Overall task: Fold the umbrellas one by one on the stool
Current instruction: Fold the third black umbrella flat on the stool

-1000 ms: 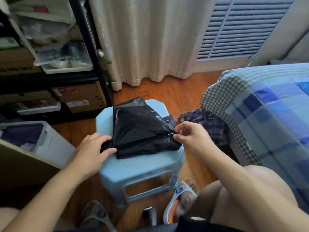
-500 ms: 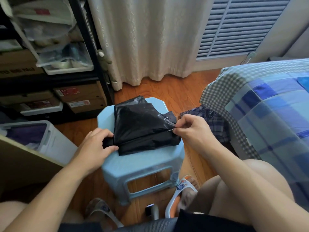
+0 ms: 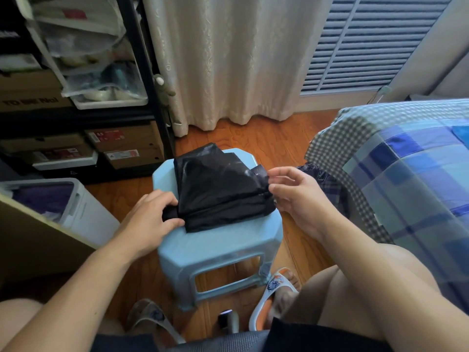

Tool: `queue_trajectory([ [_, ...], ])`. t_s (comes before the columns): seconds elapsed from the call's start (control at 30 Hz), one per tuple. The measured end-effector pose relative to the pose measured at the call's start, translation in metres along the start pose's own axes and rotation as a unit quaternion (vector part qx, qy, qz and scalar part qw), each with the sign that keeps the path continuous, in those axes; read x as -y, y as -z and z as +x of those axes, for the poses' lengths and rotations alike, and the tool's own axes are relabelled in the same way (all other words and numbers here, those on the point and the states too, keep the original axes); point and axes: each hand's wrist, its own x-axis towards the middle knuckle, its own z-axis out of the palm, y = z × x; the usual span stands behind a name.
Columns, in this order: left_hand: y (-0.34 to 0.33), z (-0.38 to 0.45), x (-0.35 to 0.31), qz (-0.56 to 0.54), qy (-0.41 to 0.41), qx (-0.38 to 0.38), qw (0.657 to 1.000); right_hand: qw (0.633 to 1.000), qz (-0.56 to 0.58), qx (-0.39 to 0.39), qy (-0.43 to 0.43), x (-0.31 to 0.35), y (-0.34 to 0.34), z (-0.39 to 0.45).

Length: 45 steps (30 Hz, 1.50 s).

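A black umbrella (image 3: 220, 189) lies collapsed on the top of a light blue stool (image 3: 218, 247), its canopy flattened into loose pleats and its dark handle end poking out toward the left. The left hand (image 3: 149, 219) grips that handle end, fingers (image 3: 162, 199) and thumb curled round it to pin the umbrella down. The right hand (image 3: 297, 194) sits at the opposite end, just beside the canopy's right edge; its fingers look loosely spread, with the tips touching or lightly pinching the fabric near a small strap tab (image 3: 260, 172), though I cannot tell for sure whether they hold it. Judging from this, the step in hand is gathering and smoothing the pleats before wrapping. The next move likely calls for drawing the slack fabric round the shaft while the left hand keeps it steady, then catching the tab and closing it; the slick cloth may spring loose if tension drops. A plaid umbrella (image 3: 327, 186) waits on the floor between the stool and the bed (image 3: 406, 158).
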Motion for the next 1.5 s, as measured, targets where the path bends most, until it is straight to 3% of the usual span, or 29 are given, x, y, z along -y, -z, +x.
queue_trajectory([
  [0.1,-0.001,0.001,0.001,0.01,-0.001,-0.001,1.0,0.983,-0.175,-0.017,0.045,-0.007,-0.007,0.001],
  [0.17,0.0,0.001,0.001,0.016,-0.004,0.002,1.0,0.972,-0.204,-0.073,0.088,-0.004,-0.013,0.002],
  [0.27,0.0,0.002,0.0,0.026,-0.006,0.008,1.0,0.984,-0.109,-0.131,0.06,0.005,-0.01,0.009],
  [0.4,-0.001,0.003,0.003,0.019,-0.008,0.009,1.0,0.997,0.066,-0.01,-0.022,0.011,-0.005,0.012],
  [0.5,-0.001,0.003,0.005,0.008,-0.007,0.011,1.0,0.997,0.077,0.021,0.009,0.015,-0.003,0.006],
  [0.57,-0.001,0.004,0.006,0.002,-0.007,0.008,1.0,0.993,0.108,-0.004,0.049,0.016,-0.002,0.003],
  [0.7,-0.003,0.004,0.008,-0.002,-0.004,0.01,1.0,0.977,-0.036,-0.182,0.101,0.016,0.007,0.006],
  [0.8,-0.003,0.004,0.008,-0.002,0.0,0.009,1.0,0.973,-0.17,-0.149,0.038,0.01,0.002,0.004],
  [0.9,-0.003,0.005,0.008,-0.002,0.0,0.011,1.0,0.939,-0.325,-0.108,0.024,-0.005,-0.006,0.007],
  [1.33,-0.003,0.003,0.006,-0.007,0.006,0.007,1.0,0.968,-0.208,-0.117,0.083,0.003,-0.013,0.008],
  [1.5,-0.002,0.003,0.004,-0.002,0.002,0.009,1.0,0.949,-0.244,-0.12,0.16,-0.001,-0.017,0.015],
])
